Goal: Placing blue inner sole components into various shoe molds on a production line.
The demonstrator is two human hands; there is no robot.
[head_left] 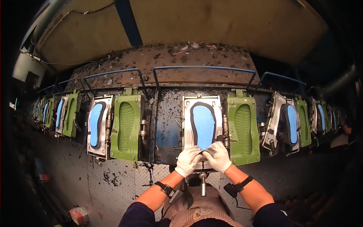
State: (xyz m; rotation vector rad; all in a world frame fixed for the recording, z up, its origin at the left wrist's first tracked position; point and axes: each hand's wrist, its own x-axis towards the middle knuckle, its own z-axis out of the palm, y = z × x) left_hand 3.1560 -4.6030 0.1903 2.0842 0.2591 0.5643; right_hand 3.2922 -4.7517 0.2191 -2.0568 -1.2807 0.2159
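Note:
In front of me lies an open silver mold half (186, 109) holding a shoe sole (203, 125) with a light blue face and a black border. Both my hands wear white knit gloves and meet at the near, heel end of this sole. My left hand (188, 162) has its fingers bent and closed on that end. Beside it, almost touching, my right hand (217, 157) pinches the same end. The fingertips partly hide the heel. Hinged to the right is the green mold half (242, 130), patterned inside. A metal handle (203, 185) sticks out toward me below the hands.
Other open molds stand in a row on both sides, including a silver one with a blue-faced sole (96, 123) and a green half (126, 125) on the left. Blue rails (204, 68) run behind. Black scraps litter the brown board (159, 60) and metal floor (113, 185).

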